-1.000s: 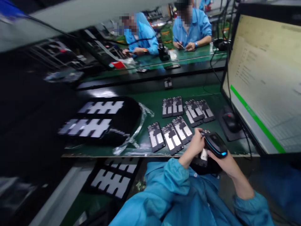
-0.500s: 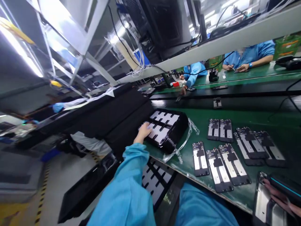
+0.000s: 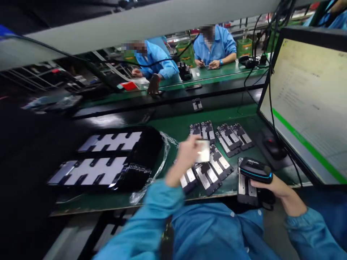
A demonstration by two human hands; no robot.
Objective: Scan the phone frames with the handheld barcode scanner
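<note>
My left hand (image 3: 187, 155), slightly blurred, pinches a pale, flat phone battery (image 3: 203, 151) above several open phone bodies (image 3: 221, 162) on the green bench. These bodies have silvery backs and dark ends. My right hand (image 3: 272, 186) is wrapped round a black barcode scanner (image 3: 256, 169) with a blue light strip. Under the scanner, close to the bench's front edge, is another phone body (image 3: 246, 191); whether my right fingers touch it I cannot tell. To the left, a black tray (image 3: 148, 148) holds grey flat batteries in two rows.
A monitor (image 3: 311, 97) stands at the right, a mouse (image 3: 273, 147) in front of it. Clear plastic wrap (image 3: 162, 166) lies beside the tray. Beyond a dark conveyor (image 3: 173, 101) carrying a phone body, two co-workers in blue sit at another bench. Cables hang near the monitor.
My left hand has left the tray and moved right over the phone bodies, now with a battery in it. The view has turned right, bringing in the monitor and my right hand with the scanner.
</note>
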